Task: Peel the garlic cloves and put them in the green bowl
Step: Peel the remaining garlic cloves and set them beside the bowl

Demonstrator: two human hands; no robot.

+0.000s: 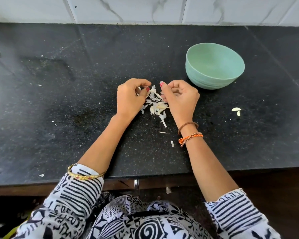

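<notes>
**Small cloves, loose skins, and a bowl that looks bare**

The black counter (pixel 59 100) is the widest thing here, speckled and strewn with pale flecks, so a dropped clove could easily be lost among them or roll toward the front edge. The green bowl (pixel 214 66) stands to the right and a little beyond the hands, apart from both; nothing shows inside it, though the near inner wall is hidden. Reaching across to it could brush skins along.

The left hand (pixel 130 97) is curled, its fingertips drawn in against the thumb around something pale; whether that is a clove or only skin I cannot tell. The right hand (pixel 179 97) is likewise curled, thumb and forefinger close together, seemingly pinching a scrap of skin. A slippery peeled clove could squirt out of so tight a hold.

Between the hands lies the pile of skins (pixel 156 106), with what may be unpeeled cloves mixed in; these could be overlooked. Two peeled cloves (pixel 237 111) rest well to the right, near the bowl but outside it, and might be forgotten.
</notes>
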